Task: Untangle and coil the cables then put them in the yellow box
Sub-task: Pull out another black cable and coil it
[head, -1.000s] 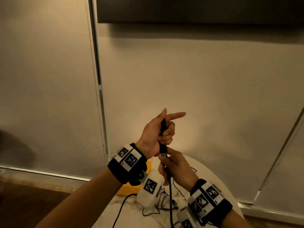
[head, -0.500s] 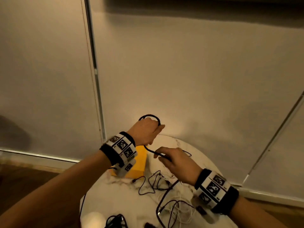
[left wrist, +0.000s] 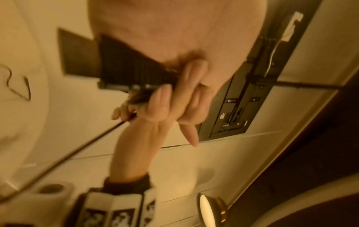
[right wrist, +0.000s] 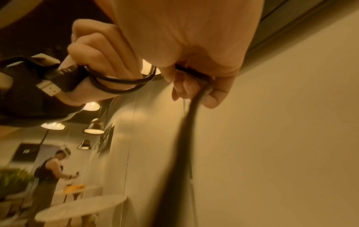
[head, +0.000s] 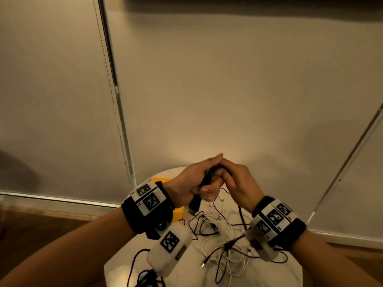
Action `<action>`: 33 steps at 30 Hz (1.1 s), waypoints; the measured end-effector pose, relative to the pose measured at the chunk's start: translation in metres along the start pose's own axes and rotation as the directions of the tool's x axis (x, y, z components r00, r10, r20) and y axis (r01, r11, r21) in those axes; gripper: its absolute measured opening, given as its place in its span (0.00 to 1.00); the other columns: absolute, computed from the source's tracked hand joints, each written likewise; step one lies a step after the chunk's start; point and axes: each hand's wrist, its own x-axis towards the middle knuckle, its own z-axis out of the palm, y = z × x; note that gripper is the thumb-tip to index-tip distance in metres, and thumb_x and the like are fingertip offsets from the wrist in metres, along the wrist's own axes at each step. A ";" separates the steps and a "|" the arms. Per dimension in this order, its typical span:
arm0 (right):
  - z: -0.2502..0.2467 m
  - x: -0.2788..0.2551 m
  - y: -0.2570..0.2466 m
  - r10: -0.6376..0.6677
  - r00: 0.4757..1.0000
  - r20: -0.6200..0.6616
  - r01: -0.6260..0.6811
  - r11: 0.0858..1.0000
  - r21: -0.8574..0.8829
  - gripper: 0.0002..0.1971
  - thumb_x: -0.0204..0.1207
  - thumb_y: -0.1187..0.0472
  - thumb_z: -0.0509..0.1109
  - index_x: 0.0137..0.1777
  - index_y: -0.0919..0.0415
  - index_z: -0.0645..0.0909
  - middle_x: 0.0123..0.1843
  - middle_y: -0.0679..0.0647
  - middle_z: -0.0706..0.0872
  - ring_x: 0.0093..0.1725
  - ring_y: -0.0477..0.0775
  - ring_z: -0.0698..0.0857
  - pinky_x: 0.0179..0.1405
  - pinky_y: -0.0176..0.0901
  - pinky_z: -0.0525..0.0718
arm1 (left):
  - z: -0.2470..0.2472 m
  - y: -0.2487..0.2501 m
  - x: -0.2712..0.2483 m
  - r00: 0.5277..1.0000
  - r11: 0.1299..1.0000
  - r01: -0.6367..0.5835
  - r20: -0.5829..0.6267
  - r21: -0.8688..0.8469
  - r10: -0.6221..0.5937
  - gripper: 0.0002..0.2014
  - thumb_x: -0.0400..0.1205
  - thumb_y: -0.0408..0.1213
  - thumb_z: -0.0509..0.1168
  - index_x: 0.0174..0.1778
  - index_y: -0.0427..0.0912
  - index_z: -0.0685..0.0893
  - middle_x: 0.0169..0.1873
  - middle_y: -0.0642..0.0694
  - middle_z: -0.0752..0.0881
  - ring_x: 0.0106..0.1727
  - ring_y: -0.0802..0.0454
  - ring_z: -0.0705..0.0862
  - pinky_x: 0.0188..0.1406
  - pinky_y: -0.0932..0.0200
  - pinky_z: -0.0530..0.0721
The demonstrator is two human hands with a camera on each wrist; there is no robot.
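Note:
Above the round white table [head: 192,272] my left hand [head: 192,183] grips a black cable [head: 210,172], wound in loops around its fingers. The cable's black plug [head: 194,206] hangs below that fist. My right hand [head: 238,183] presses against the left and pinches the same cable. In the right wrist view the loops [right wrist: 124,84] wrap the left hand and the cable's free length [right wrist: 186,122] runs down from my right fingertips [right wrist: 213,99]. The yellow box [head: 178,213] sits behind my left wrist, mostly hidden.
A tangle of thin black and white cables [head: 223,241] covers the table below my hands. Another black bundle [head: 149,278] lies at the near edge. Pale blinds [head: 228,90] close off the far side. Another person [right wrist: 48,167] stands at a distant table.
My hands were apart, the right one low over the table with the cable. They have since risen and met, and more cable is looped on my left hand.

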 end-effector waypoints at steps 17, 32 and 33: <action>0.057 -0.022 -0.017 0.345 0.842 0.415 -0.528 0.685 0.501 0.12 0.84 0.65 0.60 0.39 0.68 0.78 0.18 0.57 0.75 0.14 0.55 0.75 0.25 0.52 0.79 | -0.006 0.006 0.000 0.913 0.934 -0.312 -0.326 -0.173 0.245 0.26 0.89 0.48 0.46 0.55 0.30 0.82 0.20 0.49 0.70 0.20 0.57 0.63 0.25 0.63 0.68; 0.029 -0.015 -0.036 0.149 0.954 0.262 -0.139 0.989 -0.057 0.08 0.75 0.61 0.68 0.41 0.49 0.88 0.27 0.40 0.80 0.27 0.42 0.77 0.30 0.35 0.71 | -0.053 -0.026 -0.019 0.809 0.727 -0.006 -0.424 0.686 0.407 0.20 0.90 0.42 0.50 0.48 0.35 0.85 0.34 0.39 0.90 0.38 0.43 0.89 0.45 0.57 0.85; 0.021 -0.010 -0.034 0.159 0.966 0.203 -0.143 0.986 -0.091 0.08 0.72 0.63 0.69 0.41 0.49 0.88 0.27 0.41 0.80 0.26 0.42 0.76 0.30 0.36 0.72 | -0.049 -0.026 -0.022 0.846 0.720 0.035 -0.404 0.693 0.347 0.22 0.90 0.42 0.50 0.43 0.35 0.86 0.32 0.40 0.90 0.37 0.43 0.89 0.43 0.59 0.85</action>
